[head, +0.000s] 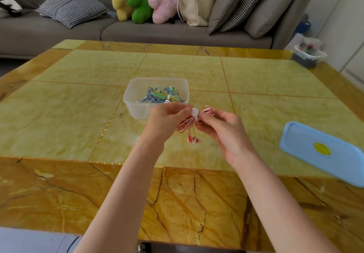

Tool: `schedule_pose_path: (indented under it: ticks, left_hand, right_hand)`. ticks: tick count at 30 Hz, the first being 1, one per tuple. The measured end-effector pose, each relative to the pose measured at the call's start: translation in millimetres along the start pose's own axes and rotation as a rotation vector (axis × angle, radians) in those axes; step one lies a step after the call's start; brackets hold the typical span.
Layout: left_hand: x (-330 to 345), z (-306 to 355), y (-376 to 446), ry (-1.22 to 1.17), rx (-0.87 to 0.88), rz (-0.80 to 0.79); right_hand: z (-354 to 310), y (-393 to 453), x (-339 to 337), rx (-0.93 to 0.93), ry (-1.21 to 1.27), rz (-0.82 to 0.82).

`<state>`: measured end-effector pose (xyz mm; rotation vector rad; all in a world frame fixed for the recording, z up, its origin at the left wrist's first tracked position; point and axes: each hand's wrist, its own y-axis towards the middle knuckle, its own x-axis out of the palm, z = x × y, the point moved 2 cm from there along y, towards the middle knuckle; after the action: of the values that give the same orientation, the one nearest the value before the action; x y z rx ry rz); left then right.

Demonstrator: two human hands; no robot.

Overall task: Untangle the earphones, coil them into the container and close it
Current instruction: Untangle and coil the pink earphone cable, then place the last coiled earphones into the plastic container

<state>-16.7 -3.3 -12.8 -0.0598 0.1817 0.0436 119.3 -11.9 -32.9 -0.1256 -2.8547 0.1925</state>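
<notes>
We hold a coiled red-and-white earphone cable [188,123] above the table [78,99], our left hand [167,118] and right hand [220,128] close together, both pinching the bundle at its white tie [195,113]. Just beyond our hands sits the open container [134,99] of coiled earphones [161,95]; the blue lid [323,152] lies well right.

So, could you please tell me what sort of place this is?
Probably a home living room: a grey fabric sofa with houndstooth cushions, plush toys, and a glossy yellow marble coffee table.
</notes>
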Motion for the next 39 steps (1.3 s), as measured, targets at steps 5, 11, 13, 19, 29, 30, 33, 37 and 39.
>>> schedule_pose_path:
  ticks: [5, 11, 13, 19, 29, 30, 33, 37, 39]
  left_hand:
    - [-36, 14, 11, 0.096, 0.213, 0.329]
    - [-71, 1, 21, 0.326, 0.168, 0.477]
    - [-69, -3, 25, 0.404, 0.163, 0.448]
    - [-59, -15, 27, 0.517, 0.152, 0.353]
    - [2, 2, 12, 0.587, 0.415, 0.313]
    - [15, 4, 8, 0.594, 0.428, 0.251]
    - [57, 8, 1, 0.622, 0.378, 0.055]
    - [115, 14, -5, 0.638, 0.174, -0.181]
    - [138, 14, -7, 0.639, 0.078, -0.243]
  right_hand:
    - [-22, 23, 22, 0.015, 0.173, -0.002]
    - [-57, 62, 87, -0.021, 0.217, -0.094]
    - [-56, 70, 103, -0.002, 0.188, -0.086]
    - [-12, 85, 112, 0.063, -0.386, -0.043]
    - [-43, 63, 24, 0.007, -0.519, 0.013]
    - [-45, 57, 11, 0.011, -0.524, 0.029]
    - [-47, 44, -39, 0.003, -0.625, 0.153]
    - [-51, 27, -108, 0.021, -0.934, 0.346]
    - [-48, 15, -136, 0.074, -1.066, 0.405]
